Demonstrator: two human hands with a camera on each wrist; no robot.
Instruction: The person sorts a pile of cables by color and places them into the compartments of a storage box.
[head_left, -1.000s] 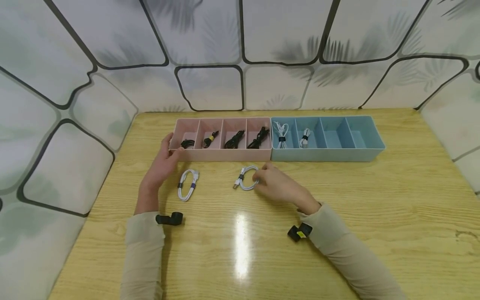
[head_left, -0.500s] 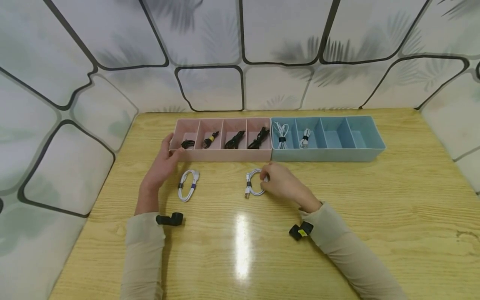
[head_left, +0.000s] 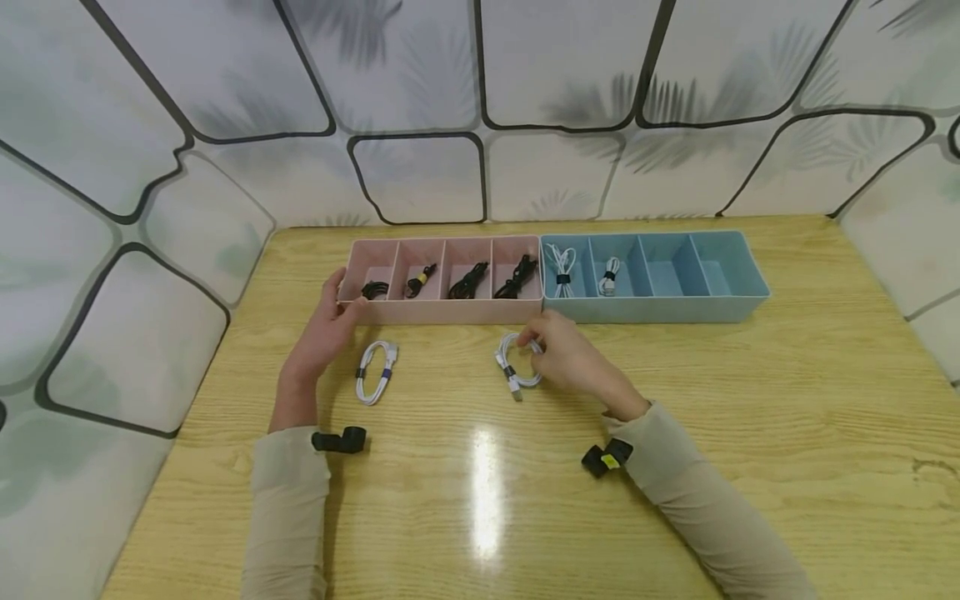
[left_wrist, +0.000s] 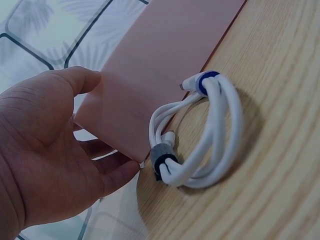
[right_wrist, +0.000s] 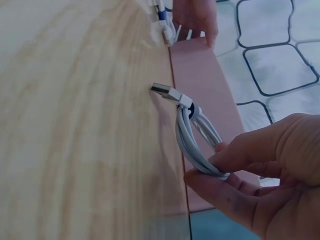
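Observation:
My right hand [head_left: 573,358] pinches a coiled white USB cable [right_wrist: 186,137] between thumb and fingers, just in front of where two boxes meet. A dark strap binds this coil, and its metal USB plug [right_wrist: 162,89] points away from my hand. My left hand [head_left: 321,333] holds the left end of a pink divided box [head_left: 450,312], the thumb on its front wall and the fingers around the end. Another coiled white cable [left_wrist: 220,120], with a blue and a dark strap, lies on the table near my left hand.
The pink box's compartments hold black cables [head_left: 468,281]. Adjoining it on the right is a blue divided box [head_left: 652,311], with white cables [head_left: 562,271] in its two left compartments and nothing visible in the other two. A patterned wall stands behind the wooden table [head_left: 420,500].
My right hand has moved slightly right with the white USB cable, and the coil has turned so its plug points down toward me. My left hand stays on the pink box.

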